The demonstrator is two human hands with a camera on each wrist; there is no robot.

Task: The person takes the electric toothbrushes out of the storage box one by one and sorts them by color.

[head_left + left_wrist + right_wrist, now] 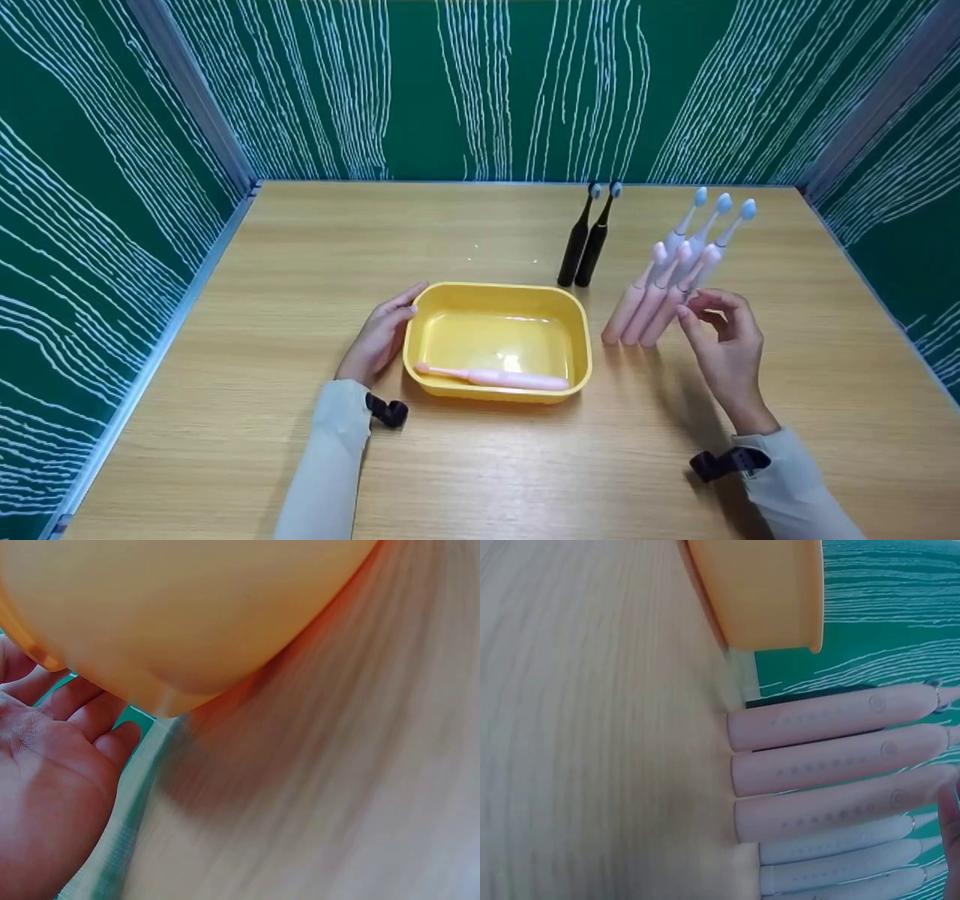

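My left hand (377, 336) holds a yellow plastic basin (469, 334) by its left side, thumb at the rim. The left wrist view shows fingers (96, 714) bent against the basin's outside wall. One pink electric toothbrush (517, 379) lies along the basin's near side, head to the left. To the right, three more pink toothbrushes stand upright in a row. With thumb and forefinger, my right hand (726, 349) pinches the rightmost pink toothbrush (840, 810) near the top of its handle. Its base is on the table.
Behind the pink row stand three white electric toothbrushes (697, 241) with blue-tinted heads. Two black electric toothbrushes (585, 244) stand farther back, behind the basin's right corner. Green panels (420, 90) with white lines border the wooden table (300, 247).
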